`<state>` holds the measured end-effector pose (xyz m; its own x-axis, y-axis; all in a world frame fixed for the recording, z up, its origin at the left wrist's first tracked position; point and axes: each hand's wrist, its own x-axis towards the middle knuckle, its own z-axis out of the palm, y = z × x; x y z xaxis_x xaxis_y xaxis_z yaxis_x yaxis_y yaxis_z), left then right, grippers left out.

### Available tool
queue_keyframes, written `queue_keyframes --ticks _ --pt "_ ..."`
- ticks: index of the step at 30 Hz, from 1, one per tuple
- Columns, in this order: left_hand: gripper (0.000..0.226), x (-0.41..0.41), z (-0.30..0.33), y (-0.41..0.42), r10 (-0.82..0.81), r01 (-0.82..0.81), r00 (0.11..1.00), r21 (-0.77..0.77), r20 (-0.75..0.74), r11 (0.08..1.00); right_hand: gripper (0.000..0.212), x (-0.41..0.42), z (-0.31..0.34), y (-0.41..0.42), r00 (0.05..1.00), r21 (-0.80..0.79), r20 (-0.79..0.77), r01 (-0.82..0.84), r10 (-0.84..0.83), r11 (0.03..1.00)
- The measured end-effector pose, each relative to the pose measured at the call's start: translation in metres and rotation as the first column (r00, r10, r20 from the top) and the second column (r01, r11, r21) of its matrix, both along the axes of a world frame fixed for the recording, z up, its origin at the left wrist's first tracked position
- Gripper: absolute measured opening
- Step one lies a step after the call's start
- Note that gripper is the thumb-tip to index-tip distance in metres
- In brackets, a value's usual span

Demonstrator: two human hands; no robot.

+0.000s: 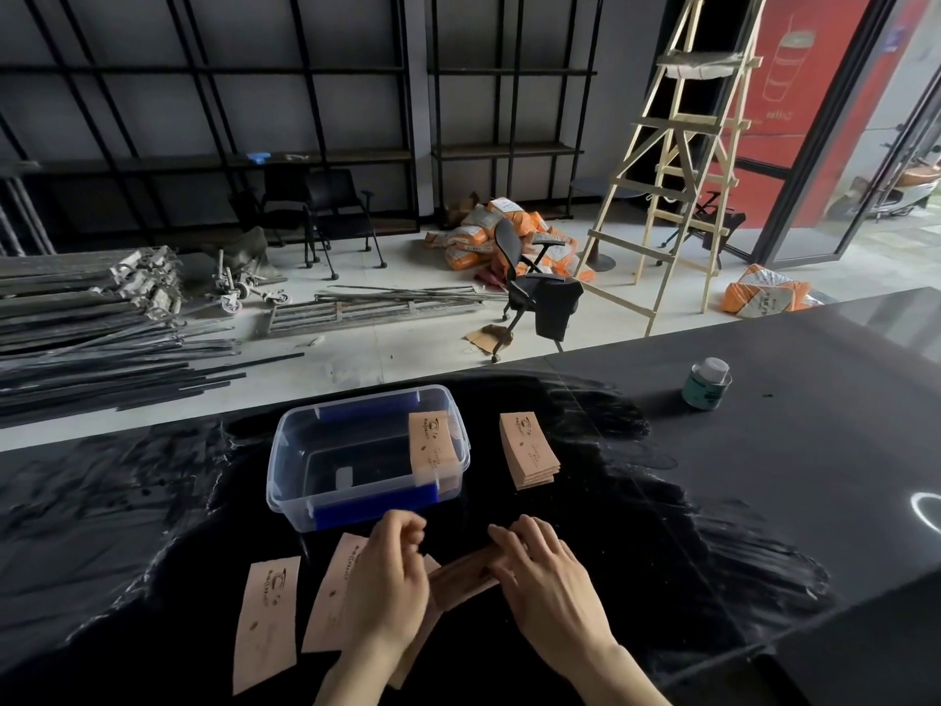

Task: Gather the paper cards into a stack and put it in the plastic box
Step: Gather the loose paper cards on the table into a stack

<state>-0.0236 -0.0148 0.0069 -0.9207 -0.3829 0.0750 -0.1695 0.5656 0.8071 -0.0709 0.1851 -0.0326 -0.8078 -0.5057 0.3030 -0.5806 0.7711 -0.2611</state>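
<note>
Both hands, the left hand [389, 588] and the right hand [547, 578], were clamped on a small stack of cards [466, 573] (slightly blurred) just before the plastic box [305, 501].

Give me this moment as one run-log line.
phase: gathering | left hand and right hand: squaring cards | loose cards: left | box: open, cards inside | side stack: untouched

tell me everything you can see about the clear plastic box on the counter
The clear plastic box is rectangular with rounded corners, lidless and upright on the dark counter. A blue latch sits on its near side, another on the far side. A stack of tan paper cards stands inside at its right end. Neither hand touches it.
</note>
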Motion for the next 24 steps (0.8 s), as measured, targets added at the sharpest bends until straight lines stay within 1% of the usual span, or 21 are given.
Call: queue_keyframes --ticks 1,2,3,4,5,7,8,10,12,14,16,17,19,22,24 --pt "0.029 0.004 0.003 -0.009 -0.026 0.040 0.992 -0.113 0.120 0.993 0.047 0.000 -0.001 0.000 1.000 0.004 -0.004 0.009 -0.009 1.000" --pt "0.029 0.008 0.005 -0.017 -0.069 0.134 0.965 -0.252 0.252 0.958 0.048 -0.001 -0.001 -0.001 1.000 0.008 -0.014 0.018 -0.017 1.000" --pt "0.035 0.011 0.007 -0.023 -0.107 0.247 0.922 -0.354 0.371 0.902 0.049 -0.002 -0.002 -0.002 0.999 0.011 -0.023 0.027 -0.026 1.000" --pt "0.048 0.012 0.008 -0.026 -0.129 0.334 0.879 -0.402 0.458 0.852 0.048 -0.002 -0.002 -0.003 0.999 0.013 -0.031 0.036 -0.036 0.999" --pt "0.062 0.013 0.008 -0.028 -0.140 0.390 0.845 -0.417 0.516 0.821 0.048 -0.002 -0.002 -0.005 0.998 0.015 -0.037 0.045 -0.044 0.999" --pt "0.085 0.012 0.008 -0.026 -0.157 0.467 0.785 -0.407 0.599 0.785 0.048 -0.003 -0.004 -0.006 0.998 0.026 -0.045 0.052 -0.051 0.998" --pt "0.090 0.010 0.007 -0.025 -0.160 0.471 0.776 -0.393 0.610 0.790 0.048 -0.004 -0.004 -0.005 0.997 0.041 -0.054 0.055 -0.052 0.998" --pt "0.088 0.008 0.006 -0.026 -0.158 0.391 0.810 -0.318 0.565 0.864 0.048 -0.006 -0.002 -0.005 0.994 0.070 -0.100 0.054 -0.047 0.996" --pt "0.072 0.007 0.003 -0.029 -0.136 0.255 0.880 -0.210 0.456 0.944 0.048 -0.007 -0.001 -0.006 0.988 0.066 -0.154 0.042 -0.031 0.997" --pt "0.052 0.003 0.005 -0.032 -0.065 0.135 0.940 -0.190 0.334 0.972 0.047 -0.008 -0.003 -0.005 0.984 0.051 -0.176 0.027 -0.017 0.998" --pt "0.052 -0.005 0.005 -0.037 -0.014 0.057 0.978 -0.202 0.207 0.978 0.048 -0.007 -0.008 -0.004 0.989 0.055 -0.149 0.023 -0.014 0.998" --pt "0.050 -0.009 0.008 -0.038 -0.024 0.054 0.987 -0.192 0.157 0.980 0.050 -0.007 -0.010 -0.004 0.992 0.056 -0.125 0.023 -0.016 0.998" --pt "0.042 -0.018 0.015 -0.033 -0.120 0.137 0.986 -0.148 0.117 0.979 0.053 -0.005 -0.010 -0.005 0.997 0.051 -0.078 0.011 -0.007 0.999" --pt "0.040 -0.026 0.019 -0.015 -0.317 0.330 0.937 -0.071 0.149 0.941 0.062 -0.004 -0.008 -0.008 1.000 -0.016 -0.022 0.013 -0.013 1.000" --pt "0.046 -0.026 0.019 0.000 -0.389 0.396 0.907 -0.014 0.159 0.918 0.075 -0.004 -0.004 -0.010 1.000 -0.043 0.017 0.024 -0.023 0.999"
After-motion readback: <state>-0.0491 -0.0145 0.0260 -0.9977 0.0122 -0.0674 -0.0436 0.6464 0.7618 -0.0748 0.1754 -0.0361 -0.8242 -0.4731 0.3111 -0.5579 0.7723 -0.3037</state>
